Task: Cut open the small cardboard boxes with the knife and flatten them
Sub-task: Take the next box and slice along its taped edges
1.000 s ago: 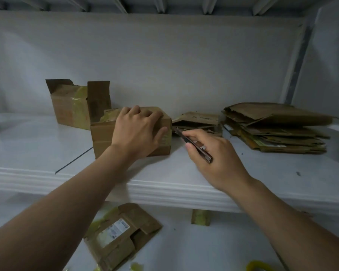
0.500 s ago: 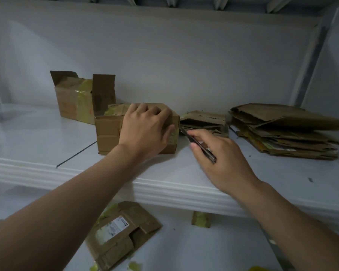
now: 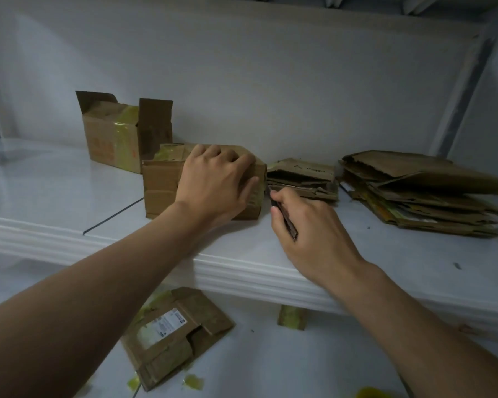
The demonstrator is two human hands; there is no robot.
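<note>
My left hand [image 3: 216, 179] covers the near right corner of the box [image 3: 161, 179], so what lies under it is out of sight. Most of the knife [image 3: 285, 219] is buried in my right hand [image 3: 314, 228], and I cannot tell whether its tip touches the box. The open box [image 3: 110, 139] behind is partly hidden by the front one. The label [image 3: 167, 326] on the flattened carton [image 3: 161, 357] below is too small to read. A yellow thing [image 3: 371, 393] is cut off by the bottom edge, and the cardboard stack [image 3: 414, 191] runs off the right.

On the shelf [image 3: 69, 196] a small box [image 3: 161, 182] is set front-centre, with an opened box [image 3: 110, 139] placed behind-left, touching or nearly so. The lesser flattened stack [image 3: 302, 176] is laid just beside it on the right, the larger stack [image 3: 414, 191] further right. One flattened box [image 3: 170, 334] is noted on the surface below.
</note>
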